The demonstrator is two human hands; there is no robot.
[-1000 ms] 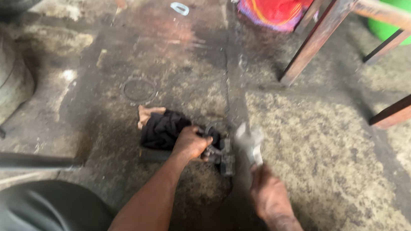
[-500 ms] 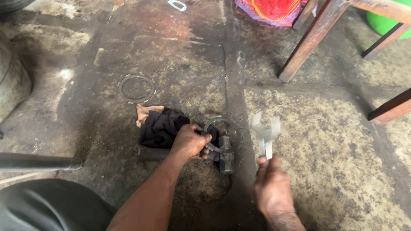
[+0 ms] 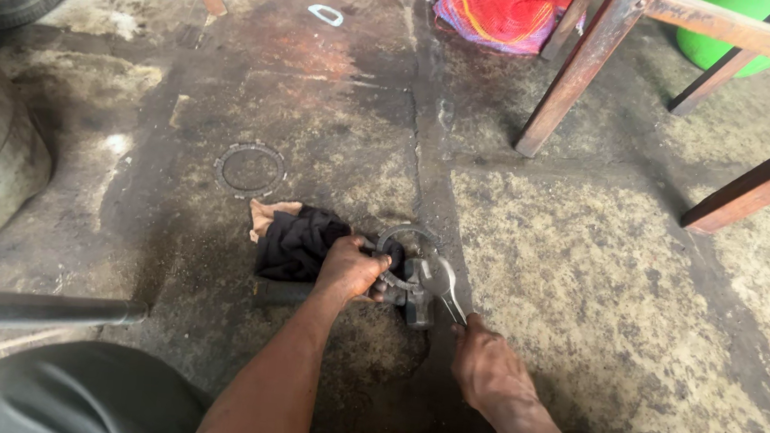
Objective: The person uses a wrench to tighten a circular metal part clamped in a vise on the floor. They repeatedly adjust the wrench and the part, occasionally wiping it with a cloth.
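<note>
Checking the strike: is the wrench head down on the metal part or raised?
Down: the wrench in the right hand meets the metal part gripped by the left hand.

Head view: soft, even daylight, moderately bright; source seems to lie toward the top of frame, where the concrete floor (image 3: 587, 264) is palest. Shadows weak and diffuse; darkest patch lies under the forearms at the bottom edge. Oil-stained centre of floor reads dim, low contrast. Mild glare on the spanner (image 3: 442, 284) head. Wide-angle bowing at the edges: table legs (image 3: 578, 70) lean outward. Focus sharp centrally; slight softness in the corners. No motion blur on the hands.
</note>
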